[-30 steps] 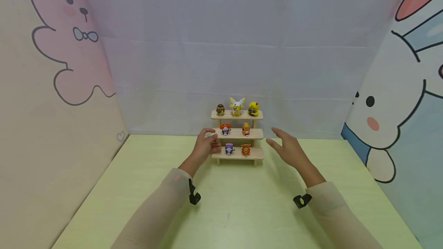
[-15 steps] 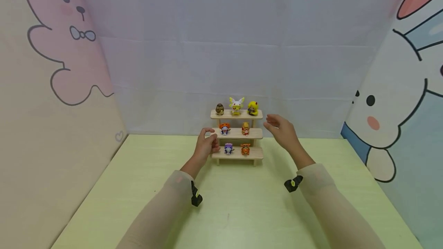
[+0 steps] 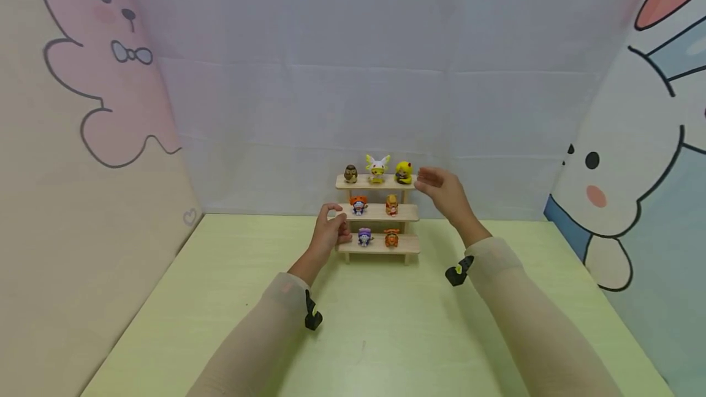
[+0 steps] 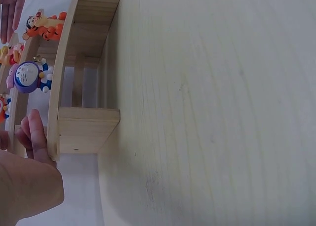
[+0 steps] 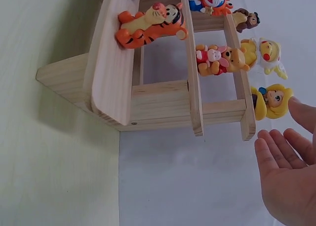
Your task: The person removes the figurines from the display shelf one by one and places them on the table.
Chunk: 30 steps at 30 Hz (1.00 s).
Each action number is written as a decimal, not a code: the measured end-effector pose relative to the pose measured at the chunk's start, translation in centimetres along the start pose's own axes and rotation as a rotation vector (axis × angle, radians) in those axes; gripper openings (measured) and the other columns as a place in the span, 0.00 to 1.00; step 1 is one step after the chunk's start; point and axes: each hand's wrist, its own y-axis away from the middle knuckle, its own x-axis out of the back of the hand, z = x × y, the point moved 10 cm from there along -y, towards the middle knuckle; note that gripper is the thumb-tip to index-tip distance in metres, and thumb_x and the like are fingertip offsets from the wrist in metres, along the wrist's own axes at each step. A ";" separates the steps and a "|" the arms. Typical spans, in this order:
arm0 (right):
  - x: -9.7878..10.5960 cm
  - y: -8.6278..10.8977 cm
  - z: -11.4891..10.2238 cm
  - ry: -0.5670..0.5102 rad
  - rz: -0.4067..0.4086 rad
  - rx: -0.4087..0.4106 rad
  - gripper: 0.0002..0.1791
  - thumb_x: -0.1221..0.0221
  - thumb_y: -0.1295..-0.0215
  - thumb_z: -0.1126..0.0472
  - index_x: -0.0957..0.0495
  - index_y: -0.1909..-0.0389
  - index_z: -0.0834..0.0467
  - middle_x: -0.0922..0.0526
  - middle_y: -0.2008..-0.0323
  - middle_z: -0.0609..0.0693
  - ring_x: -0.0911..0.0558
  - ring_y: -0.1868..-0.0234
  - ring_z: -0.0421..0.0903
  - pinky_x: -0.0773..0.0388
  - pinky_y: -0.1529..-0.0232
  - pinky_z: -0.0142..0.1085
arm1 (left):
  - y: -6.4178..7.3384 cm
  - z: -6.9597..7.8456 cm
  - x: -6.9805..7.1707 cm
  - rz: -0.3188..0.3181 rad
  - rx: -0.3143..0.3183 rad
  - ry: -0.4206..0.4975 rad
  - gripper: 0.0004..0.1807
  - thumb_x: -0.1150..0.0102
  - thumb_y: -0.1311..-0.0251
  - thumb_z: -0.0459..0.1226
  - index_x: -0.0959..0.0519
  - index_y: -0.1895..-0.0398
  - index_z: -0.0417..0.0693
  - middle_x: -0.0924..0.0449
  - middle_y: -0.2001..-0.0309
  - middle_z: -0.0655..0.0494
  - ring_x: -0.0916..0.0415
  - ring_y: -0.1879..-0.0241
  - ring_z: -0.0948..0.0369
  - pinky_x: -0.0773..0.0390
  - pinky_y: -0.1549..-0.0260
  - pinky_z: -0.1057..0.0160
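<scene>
A three-tier wooden display shelf (image 3: 377, 246) stands at the back of the table. My left hand (image 3: 329, 233) holds its left end, fingers curled at the middle and lower boards; the same hand (image 4: 29, 171) shows beside the board end in the left wrist view. My right hand (image 3: 447, 195) is raised at the top tier's right end, fingers extended and thumb apart, holding nothing. Nearest to it is a yellow-haired figurine (image 5: 274, 101) on the top board. Beside that sit a white-eared yellow figurine (image 3: 377, 170) and a brown owl figurine (image 3: 350, 174).
The middle board bears an orange-hooded cat figurine (image 3: 358, 204) and a bear figurine (image 3: 392, 204). Below are a purple-hooded cat figurine (image 3: 364, 237) and a tiger figurine (image 5: 153, 25). A white cloth (image 3: 265, 109) hangs close behind the shelf.
My right hand has moved up and left, from beside the middle tier to the top tier's right end by the yellow-haired figurine. The left hand stays at the shelf's left end.
</scene>
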 end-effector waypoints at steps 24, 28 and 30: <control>-1.6 -3.3 -0.1 -0.125 -0.062 -0.064 0.34 0.35 0.28 0.58 0.34 0.25 0.62 0.30 0.28 0.61 0.30 0.27 0.56 0.32 0.28 0.49 | -0.3 -0.4 -0.1 -0.028 0.009 0.011 0.10 0.49 0.22 0.35 0.34 0.44 0.51 0.26 0.74 0.51 0.23 0.74 0.59 0.15 0.71 0.62; -1.7 -3.5 0.1 -0.095 -0.063 -0.062 0.34 0.35 0.28 0.57 0.34 0.25 0.61 0.29 0.28 0.61 0.29 0.28 0.57 0.31 0.28 0.49 | -0.3 -0.4 0.0 -0.029 0.006 0.020 0.10 0.49 0.22 0.36 0.34 0.44 0.51 0.25 0.75 0.51 0.23 0.76 0.59 0.15 0.71 0.61; -1.8 -3.5 0.1 -0.081 -0.061 -0.060 0.34 0.35 0.28 0.57 0.34 0.25 0.60 0.29 0.29 0.60 0.29 0.28 0.56 0.31 0.29 0.49 | -0.3 -0.4 0.0 -0.033 0.004 0.020 0.10 0.49 0.22 0.36 0.34 0.44 0.51 0.25 0.76 0.52 0.23 0.76 0.59 0.15 0.71 0.62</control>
